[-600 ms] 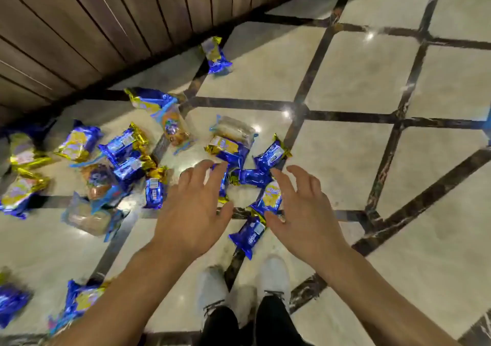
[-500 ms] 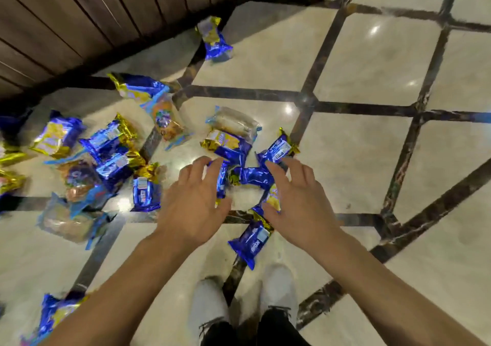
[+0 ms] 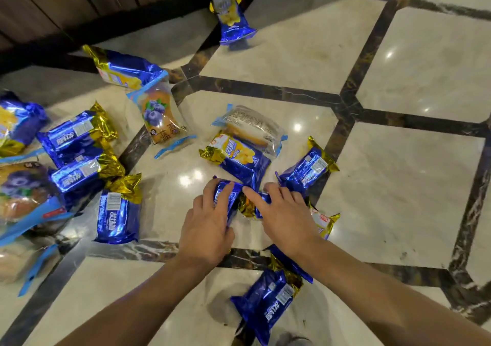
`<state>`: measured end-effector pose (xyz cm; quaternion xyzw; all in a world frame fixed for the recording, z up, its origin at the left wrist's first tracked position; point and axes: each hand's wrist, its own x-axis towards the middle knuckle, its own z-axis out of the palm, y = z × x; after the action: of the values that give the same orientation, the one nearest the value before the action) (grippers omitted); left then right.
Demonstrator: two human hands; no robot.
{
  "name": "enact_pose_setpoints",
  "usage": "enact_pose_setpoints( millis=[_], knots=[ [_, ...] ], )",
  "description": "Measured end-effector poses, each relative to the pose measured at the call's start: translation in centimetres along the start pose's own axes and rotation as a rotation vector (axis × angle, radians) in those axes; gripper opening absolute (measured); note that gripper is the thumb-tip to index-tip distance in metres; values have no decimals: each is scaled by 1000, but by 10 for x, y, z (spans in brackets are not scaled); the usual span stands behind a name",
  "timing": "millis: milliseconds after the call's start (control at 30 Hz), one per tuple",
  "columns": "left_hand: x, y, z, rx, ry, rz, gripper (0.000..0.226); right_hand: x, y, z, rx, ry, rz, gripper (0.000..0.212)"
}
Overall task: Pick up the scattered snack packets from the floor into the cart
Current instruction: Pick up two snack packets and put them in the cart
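The step in hand looked like gathering: both hands were down on the central cluster of snack packets, just in front of the clear-wrapped bun packet point(image 3: 253, 127). The left hand point(image 3: 206, 228) curled its fingers round a blue foil packet point(image 3: 225, 196); the right hand point(image 3: 287, 218) lay with fingers extended across another blue packet point(image 3: 261, 199), gripping nothing plainly. Next would probably come closing and lifting, minding slippery, crinkly foil with gold crimped ends. The floor point(image 3: 398, 191) was glossy marble; no cart showed.
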<state>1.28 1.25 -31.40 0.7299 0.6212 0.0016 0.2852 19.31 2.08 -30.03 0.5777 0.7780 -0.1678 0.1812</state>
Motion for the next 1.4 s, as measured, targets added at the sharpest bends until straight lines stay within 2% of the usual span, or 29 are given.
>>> enact_pose_setpoints(
  millis=[100,200,300,400,533,733,900,1100,1267,1400],
  knots=[
    [-2,2,-6,2,33,-61,90,-4,-1,0,13,54,68,110],
    [-13,5,-35,-78,61,-150,89,-23,-2,-29,142,99,73,90],
    [-43,17,-96,-229,137,-232,91,-57,-8,-93,333,148,121,84],
    [-93,49,-189,-340,226,-258,90,-109,-31,-188,512,217,133,83],
    [-181,113,-349,-393,283,-311,92,-198,-77,-351,762,296,90,83],
    [-317,206,-574,-407,408,-327,87,-331,-138,-584,781,314,92,81],
    [-414,245,-687,-379,532,-357,84,-421,-172,-683,819,366,102,80],
    [-494,263,-718,-408,663,-406,78,-466,-198,-707,893,346,-9,85],
    [-551,284,-706,-356,788,-574,79,-490,-220,-718,910,285,-202,103],
    [-601,291,-689,-358,826,-737,84,-511,-242,-720,850,202,-395,100]
  ],
)
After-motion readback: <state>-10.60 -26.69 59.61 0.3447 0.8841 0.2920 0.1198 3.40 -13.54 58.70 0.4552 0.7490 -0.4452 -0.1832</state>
